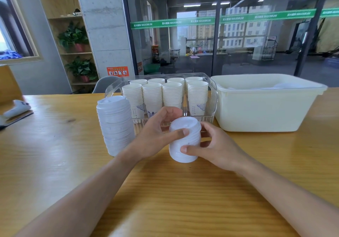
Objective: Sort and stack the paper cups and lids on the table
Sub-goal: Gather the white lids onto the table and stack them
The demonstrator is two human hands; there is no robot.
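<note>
Both hands hold a short stack of white lids [184, 141] just above the table [55, 163], in front of the clear tray [213, 97]. The left hand [157, 136] curls round the stack's left side, thumb pressed across its upper front and fingers wrapped behind the top; the right hand [218, 148] clamps the lower right side, thumb on the front near the base. The stack bows a little, so the lids do not look fully nested. Left of the tray, touching its corner, stands the tall lid pile [115, 125], leaning slightly. Inside the tray the paper cups [165, 93] already sit in neat nested columns, two rows deep. Right of the tray is a cream bin [264, 106] with what seem to be a few more lids inside, though that is hard to make out. The step in hand looks like squaring up this small batch of lids. The next move probably calls for pressing the lids true, then carrying them left of the tray and seating them on the tall pile gently enough that its lean does not tip it.
</note>
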